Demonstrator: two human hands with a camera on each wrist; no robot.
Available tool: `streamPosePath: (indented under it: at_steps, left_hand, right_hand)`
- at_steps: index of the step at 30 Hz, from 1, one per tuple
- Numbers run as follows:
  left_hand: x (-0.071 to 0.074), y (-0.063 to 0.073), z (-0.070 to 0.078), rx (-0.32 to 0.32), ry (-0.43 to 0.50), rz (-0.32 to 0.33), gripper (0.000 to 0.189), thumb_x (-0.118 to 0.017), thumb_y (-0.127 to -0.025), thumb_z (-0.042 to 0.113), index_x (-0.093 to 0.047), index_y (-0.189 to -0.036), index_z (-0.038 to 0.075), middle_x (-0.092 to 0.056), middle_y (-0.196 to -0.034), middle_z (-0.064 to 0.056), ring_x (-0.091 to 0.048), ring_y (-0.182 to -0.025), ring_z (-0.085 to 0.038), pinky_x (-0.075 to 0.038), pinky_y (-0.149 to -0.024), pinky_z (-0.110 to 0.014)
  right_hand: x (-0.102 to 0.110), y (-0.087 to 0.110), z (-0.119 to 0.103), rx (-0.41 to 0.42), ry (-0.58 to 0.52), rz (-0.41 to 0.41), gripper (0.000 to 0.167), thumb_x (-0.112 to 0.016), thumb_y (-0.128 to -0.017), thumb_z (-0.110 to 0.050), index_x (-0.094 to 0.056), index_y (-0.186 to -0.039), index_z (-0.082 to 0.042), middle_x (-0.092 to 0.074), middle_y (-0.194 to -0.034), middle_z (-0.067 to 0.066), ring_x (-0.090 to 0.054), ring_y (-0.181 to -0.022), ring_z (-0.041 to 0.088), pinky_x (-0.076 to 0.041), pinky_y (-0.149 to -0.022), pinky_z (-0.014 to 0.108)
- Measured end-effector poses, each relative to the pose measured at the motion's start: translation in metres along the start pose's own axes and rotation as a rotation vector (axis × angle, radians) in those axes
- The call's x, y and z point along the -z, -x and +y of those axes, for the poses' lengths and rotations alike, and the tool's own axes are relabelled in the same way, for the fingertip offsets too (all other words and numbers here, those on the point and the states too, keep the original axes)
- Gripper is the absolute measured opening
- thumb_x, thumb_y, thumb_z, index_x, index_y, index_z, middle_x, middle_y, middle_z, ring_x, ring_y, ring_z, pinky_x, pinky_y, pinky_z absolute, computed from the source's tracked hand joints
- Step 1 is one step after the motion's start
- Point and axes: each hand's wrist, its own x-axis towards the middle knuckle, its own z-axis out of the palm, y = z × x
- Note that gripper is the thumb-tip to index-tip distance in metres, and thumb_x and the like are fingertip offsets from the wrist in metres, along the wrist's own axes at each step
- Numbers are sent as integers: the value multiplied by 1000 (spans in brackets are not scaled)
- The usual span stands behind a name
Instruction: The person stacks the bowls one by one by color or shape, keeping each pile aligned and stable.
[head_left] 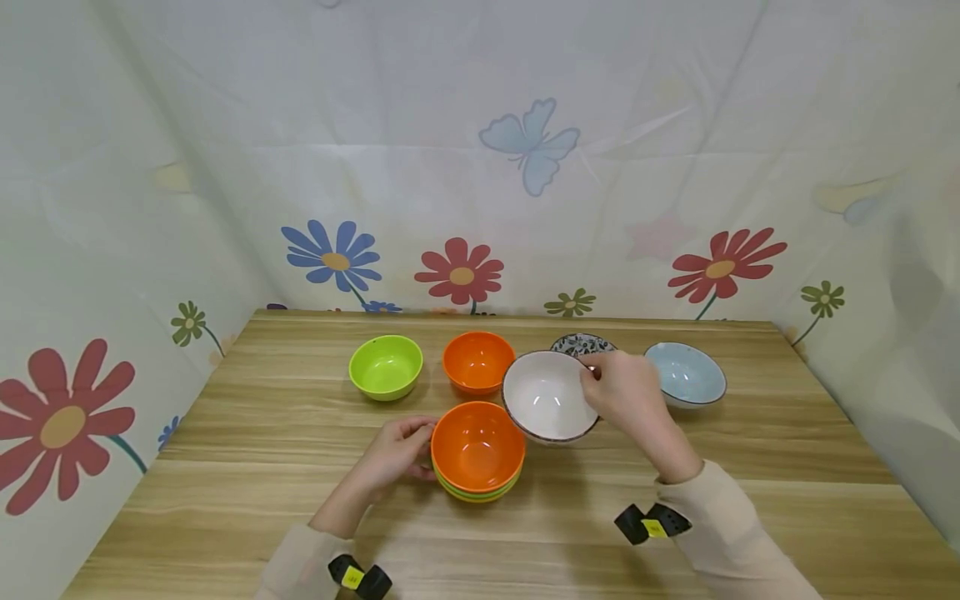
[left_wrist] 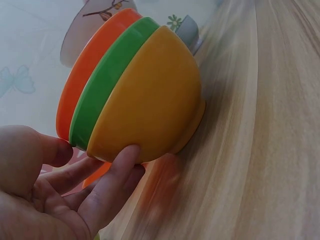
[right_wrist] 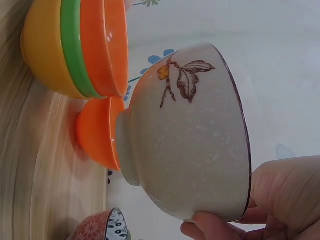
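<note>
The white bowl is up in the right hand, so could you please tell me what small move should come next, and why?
I would probably ease the white bowl left until it is over the stack of bowls: the right hand pinches its rim beside the stack, and the left hand holds the stack, whose top orange bowl faces up.

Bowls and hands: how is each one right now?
Orange, green and yellow plastic-looking bowl stack: nested, top one empty
Lime-green plastic-looking bowl: upright, empty
Single orange plastic-looking bowl: upright, empty
White ceramic-looking bowl with dark rim: held up, empty
Patterned ceramic-looking bowl: partly hidden
Pale-blue ceramic-looking bowl: upright, empty
Left hand: touching the stack
Right hand: gripping the white bowl's rim
</note>
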Motion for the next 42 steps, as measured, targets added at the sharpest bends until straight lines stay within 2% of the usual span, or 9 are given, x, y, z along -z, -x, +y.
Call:
streamPosePath:
  at_steps: [10, 17, 23, 30, 37, 42]
  left_hand:
    - [0, 0, 0, 16, -9, 17, 35, -42, -96, 15, -53, -123, -4, -58, -118, -21, -65, -83, -21, -58, -65, -39]
    - [0, 1, 2, 12, -6, 11, 36, -43, -96, 16, -53, -123, -4, -58, -118, -21, -65, -83, -21, -58, -65, -39]
    - [-2, 1, 4, 8, -2, 7, 36, -43, -95, 15, -53, -125, -4, -58, -118, -21, -65, -81, -21, -58, -65, -40]
    - [-3, 2, 4, -1, -7, 13, 36, -42, -96, 14, -52, -125, -4, -57, -120, -21, -64, -85, -21, -57, -64, -41]
    - [-3, 1, 3, -28, -5, 15, 37, -41, -96, 13, -50, -125, -7, -57, -117, -23, -64, -83, -22, -57, -63, -42]
    - [-1, 4, 2, -88, 12, -19, 40, -42, -96, 17, -49, -123, -11, -62, -107, -20, -65, -81, -20, -58, -62, -41]
  right_hand:
    - [-3, -1, -17, 15, -31, 14, 20, -58, -82, -5, -72, -95, 2, -68, -72, 14, -42, -46, 14, -31, -37, 21]
    - [-6, -2, -26, 45, -42, 21, 19, -59, -81, -7, -73, -93, -3, -69, -74, 10, -49, -54, 17, -36, -41, 23]
    - [-14, -1, -33, 60, -87, -12, 19, -59, -81, -5, -72, -93, 0, -69, -76, 13, -46, -48, 14, -35, -38, 21]
    - [-21, 2, -42, 72, -112, -10, 17, -61, -80, -4, -73, -91, 0, -69, -75, 12, -51, -51, 14, -38, -39, 20]
    - [-30, 4, -51, 88, -138, -10, 18, -61, -78, -4, -73, -91, -1, -70, -76, 11, -46, -46, 11, -34, -36, 20]
    - [-38, 6, -53, 107, -161, 9, 18, -61, -76, -2, -74, -89, -2, -70, -77, 10, -43, -44, 9, -32, -35, 19]
